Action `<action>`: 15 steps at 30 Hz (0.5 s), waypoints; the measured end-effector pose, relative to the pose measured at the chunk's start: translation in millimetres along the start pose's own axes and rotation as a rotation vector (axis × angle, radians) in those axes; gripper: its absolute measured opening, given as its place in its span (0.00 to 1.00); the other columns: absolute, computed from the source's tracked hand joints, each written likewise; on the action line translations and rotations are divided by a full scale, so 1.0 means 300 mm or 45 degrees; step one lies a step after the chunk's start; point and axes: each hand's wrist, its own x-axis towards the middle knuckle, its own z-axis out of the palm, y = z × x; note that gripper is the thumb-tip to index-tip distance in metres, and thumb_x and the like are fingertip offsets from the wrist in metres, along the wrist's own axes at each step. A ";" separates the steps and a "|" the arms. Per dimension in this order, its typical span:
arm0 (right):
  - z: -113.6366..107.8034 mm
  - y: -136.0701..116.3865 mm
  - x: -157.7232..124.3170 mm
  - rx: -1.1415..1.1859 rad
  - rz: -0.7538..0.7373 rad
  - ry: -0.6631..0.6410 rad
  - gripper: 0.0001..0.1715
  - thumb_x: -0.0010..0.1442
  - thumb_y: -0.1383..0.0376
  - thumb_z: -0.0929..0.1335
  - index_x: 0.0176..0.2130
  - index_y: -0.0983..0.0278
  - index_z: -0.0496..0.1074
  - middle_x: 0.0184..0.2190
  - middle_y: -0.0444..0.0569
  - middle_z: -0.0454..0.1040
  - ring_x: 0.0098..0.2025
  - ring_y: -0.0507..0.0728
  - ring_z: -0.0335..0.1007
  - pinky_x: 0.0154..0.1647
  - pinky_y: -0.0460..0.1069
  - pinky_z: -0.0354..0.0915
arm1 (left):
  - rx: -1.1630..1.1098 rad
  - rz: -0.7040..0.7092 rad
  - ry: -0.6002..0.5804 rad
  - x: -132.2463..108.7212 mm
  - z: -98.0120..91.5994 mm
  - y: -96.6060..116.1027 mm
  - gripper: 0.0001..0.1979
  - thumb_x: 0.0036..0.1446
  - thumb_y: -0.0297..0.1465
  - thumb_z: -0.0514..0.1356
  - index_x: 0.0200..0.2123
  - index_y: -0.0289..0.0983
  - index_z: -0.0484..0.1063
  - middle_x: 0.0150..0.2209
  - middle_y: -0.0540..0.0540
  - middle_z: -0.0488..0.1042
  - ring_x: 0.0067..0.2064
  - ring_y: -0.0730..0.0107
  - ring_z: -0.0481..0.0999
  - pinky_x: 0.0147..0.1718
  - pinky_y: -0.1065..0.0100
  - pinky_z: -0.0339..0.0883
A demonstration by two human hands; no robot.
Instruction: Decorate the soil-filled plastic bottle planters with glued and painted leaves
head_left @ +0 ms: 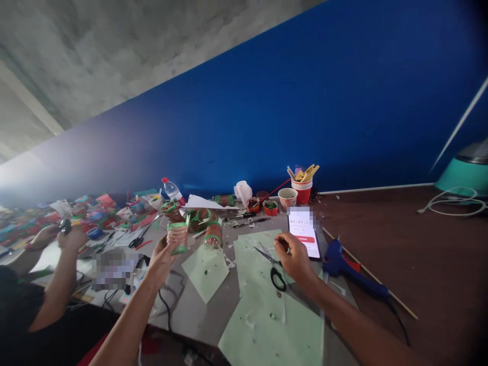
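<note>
The left hand [162, 260] holds a small see-through cup [177, 238] with green bands at its top and bottom. The thumb and fingers are closed around its side, and the cup is up above the gray worktop [196, 320], a bit to the left of the middle. The right hand [296, 256] is over the pale green sheets [267, 325], with its fingers bent in and close together. I cannot tell if those fingers hold something tiny. A pair of scissors [278, 279] with black handles is right by the right hand, with the blades pointing away to the left. Just past that hand is a phone [310, 248] with a lit screen that shows numbers and a red button. A blue glue gun [337, 259] lies to the right of the phone, and a long thin stick [381, 283] lies beside it. Near the held cup, a banded jar [212, 236] sits by a smaller green sheet [206, 277]. Farther back are a bottle [173, 192] with a red cap, a white paper cup [287, 197] and a red tub [304, 194] with yellow things sticking out. Behind all this is a blue wall [267, 122]. On the far left, another person's hands [72, 238] hold something dark, and lots of bright bits lie past them.
</note>
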 end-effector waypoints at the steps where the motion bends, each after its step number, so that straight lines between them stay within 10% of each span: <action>1: 0.000 -0.002 0.000 0.008 0.018 0.002 0.07 0.55 0.62 0.63 0.27 0.62 0.65 0.22 0.45 0.68 0.24 0.53 0.64 0.26 0.46 0.60 | -0.079 -0.002 -0.043 -0.019 0.002 0.016 0.20 0.39 0.38 0.67 0.37 0.36 0.71 0.38 0.45 0.76 0.41 0.59 0.76 0.40 0.61 0.69; 9: 0.011 0.005 -0.001 0.196 0.157 -0.022 0.06 0.52 0.61 0.64 0.27 0.62 0.66 0.22 0.44 0.67 0.25 0.54 0.63 0.28 0.48 0.59 | -0.478 0.031 -0.304 -0.170 0.135 0.098 0.24 0.43 0.33 0.68 0.46 0.41 0.71 0.42 0.47 0.76 0.43 0.60 0.76 0.44 0.59 0.68; 15: 0.017 -0.032 -0.001 0.795 0.362 -0.220 0.04 0.45 0.63 0.69 0.24 0.62 0.69 0.34 0.49 0.72 0.35 0.56 0.66 0.33 0.49 0.60 | -0.195 0.238 -0.250 -0.186 0.315 -0.009 0.36 0.41 0.40 0.69 0.55 0.41 0.62 0.50 0.41 0.70 0.51 0.54 0.71 0.49 0.56 0.64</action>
